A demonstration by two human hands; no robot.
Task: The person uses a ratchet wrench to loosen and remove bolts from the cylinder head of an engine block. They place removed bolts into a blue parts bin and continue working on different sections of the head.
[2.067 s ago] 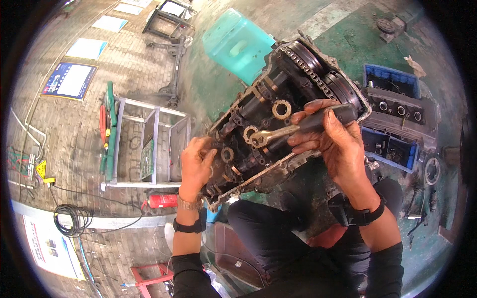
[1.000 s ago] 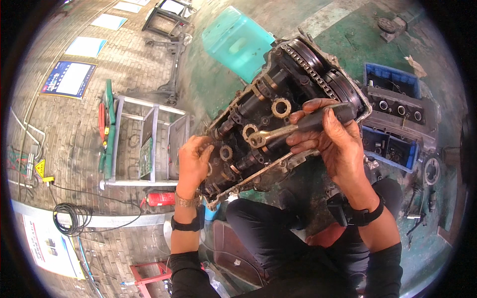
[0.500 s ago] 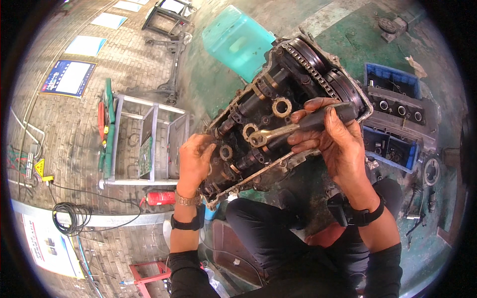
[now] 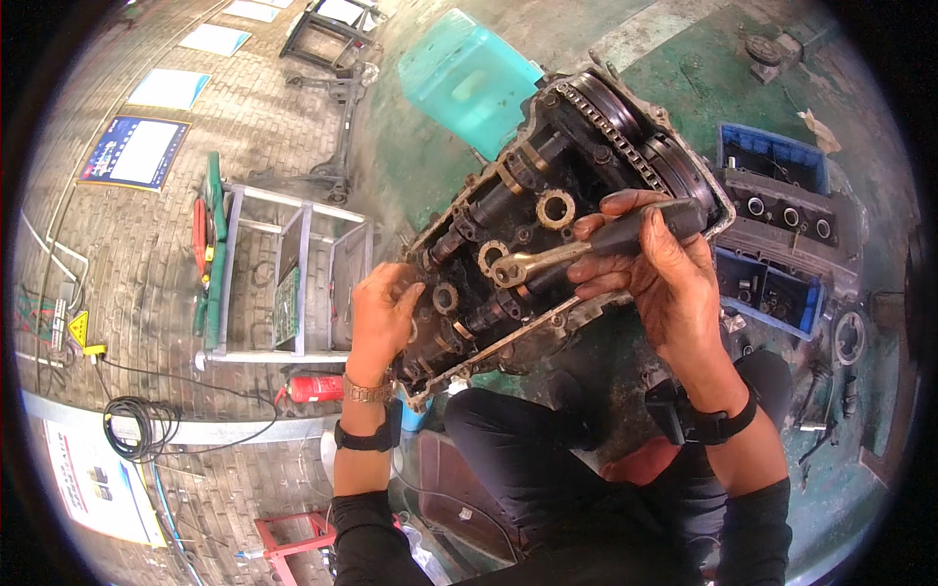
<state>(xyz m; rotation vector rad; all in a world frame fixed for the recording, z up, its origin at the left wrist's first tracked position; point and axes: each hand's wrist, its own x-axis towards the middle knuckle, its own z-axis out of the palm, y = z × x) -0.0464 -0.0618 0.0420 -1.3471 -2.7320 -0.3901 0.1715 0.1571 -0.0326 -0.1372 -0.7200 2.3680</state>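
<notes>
The right hand (image 4: 657, 269) is clenched around the dark handle of a ratchet wrench (image 4: 586, 249), whose metal head sits on a fitting near the middle of a cylinder head (image 4: 547, 234), between two round cam bearing openings. The left hand (image 4: 383, 311) grips the near left edge of that cylinder head, fingers curled over the rim, steadying it. The head lies tilted across the person's lap, with its toothed timing sprocket (image 4: 625, 127) at the far right end. Judging by the exposed camshaft and the grimy open top, the cover is already off, while the camshaft and its bearing caps are not yet removed, so most of the stripping looks left to do. Both forearms come up from the near edge, the right wrist bent inward over the wrench. Farther out, a turquoise plastic container (image 4: 469, 73) stands on the floor beyond, a blue crate (image 4: 782, 156) holding another engine part lies right, and a metal rack (image 4: 283, 283) and red fire extinguisher (image 4: 315, 388) lie left.
</notes>
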